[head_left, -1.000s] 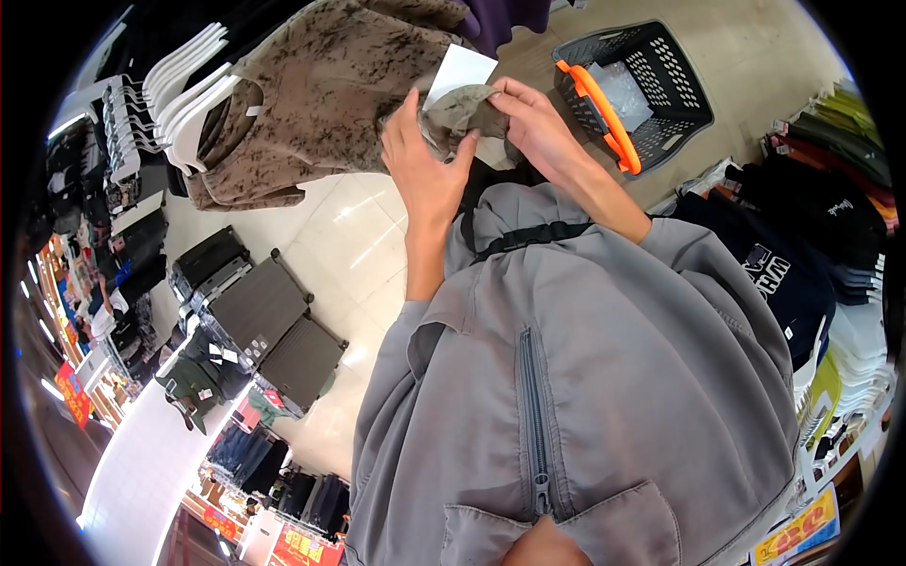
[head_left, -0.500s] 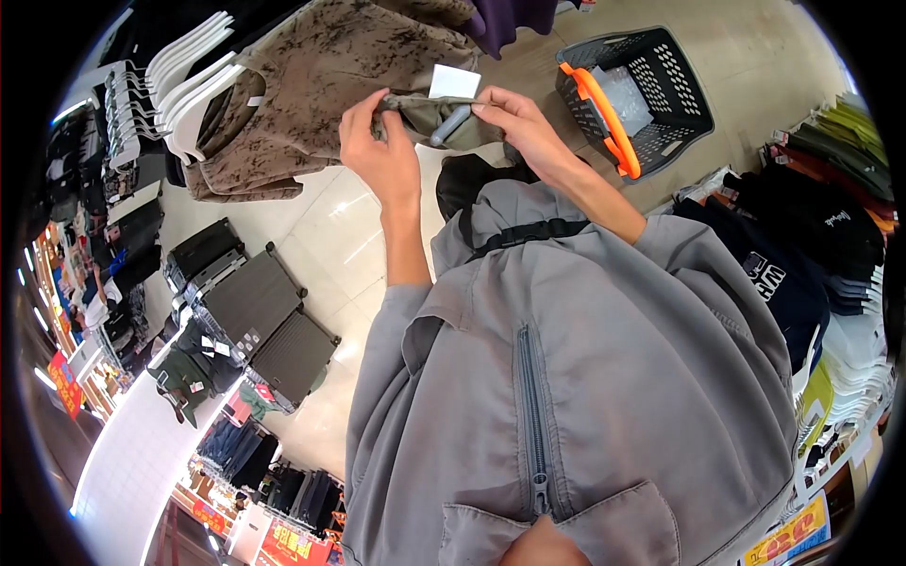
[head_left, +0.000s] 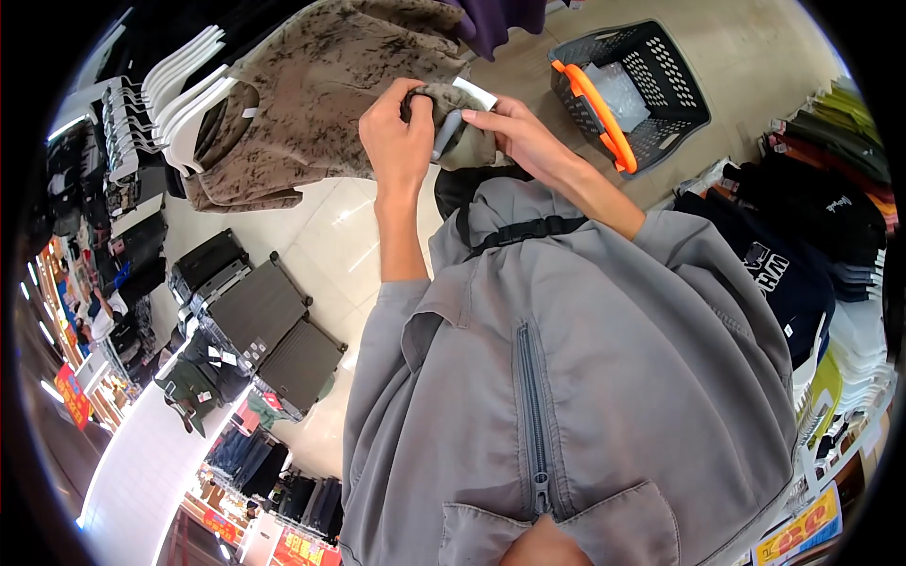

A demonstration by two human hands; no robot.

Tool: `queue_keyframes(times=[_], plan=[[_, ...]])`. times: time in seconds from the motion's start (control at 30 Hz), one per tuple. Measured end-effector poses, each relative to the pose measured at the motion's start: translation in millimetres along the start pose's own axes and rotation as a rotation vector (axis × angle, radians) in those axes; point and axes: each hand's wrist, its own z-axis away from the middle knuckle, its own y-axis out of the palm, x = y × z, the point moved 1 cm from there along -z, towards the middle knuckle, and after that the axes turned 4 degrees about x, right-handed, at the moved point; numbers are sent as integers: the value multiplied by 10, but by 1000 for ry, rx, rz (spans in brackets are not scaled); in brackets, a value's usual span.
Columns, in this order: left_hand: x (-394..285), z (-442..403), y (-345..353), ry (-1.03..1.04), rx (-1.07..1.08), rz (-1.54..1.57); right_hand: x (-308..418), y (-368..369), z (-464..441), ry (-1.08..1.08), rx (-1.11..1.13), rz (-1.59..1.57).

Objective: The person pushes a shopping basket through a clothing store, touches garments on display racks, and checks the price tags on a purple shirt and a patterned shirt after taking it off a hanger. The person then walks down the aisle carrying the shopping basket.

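A brown mottled shirt [head_left: 330, 90] hangs on a white hanger at the upper left, one end of it drawn toward me. My left hand [head_left: 396, 141] is closed on a bunched fold of that cloth. On the fold sits a grey elongated security tag [head_left: 447, 134]. My right hand [head_left: 528, 137] pinches the cloth from the other side, its thumb at the tag's upper end. Just above the thumb a white paper label [head_left: 476, 91] sticks out at a slant. Some fingertips are hidden behind the fabric.
A black shopping basket [head_left: 675, 80] with an orange handle [head_left: 604, 118] stands on the floor at the upper right, a clear plastic package [head_left: 618, 94] inside. White hangers [head_left: 193, 94] crowd the rack at left. Dark suitcases [head_left: 255, 311] stand lower left; folded clothes [head_left: 802, 208] lie right.
My left hand has moved right and gathered the cloth, so both hands are closer together. The security tag stands more upright, and the white label has tilted and shifted right.
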Motion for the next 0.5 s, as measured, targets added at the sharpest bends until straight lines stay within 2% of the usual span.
queue_keyframes(times=[0.17,0.23,0.27,0.33,0.5], plan=[[52,33,-15,-83,89,3,58,68,50,33,-16,-94],[90,54,6,64,-32,32,9,16,14,14,1,-99],[73,66,14,63,-33,33,28,44,20,15,1,-99],[8,134,1,184,-312,-50,85,119,44,-58,3,-186],[-39,342,-17,161,-316,-53,34,56,36,-95,9,-127]])
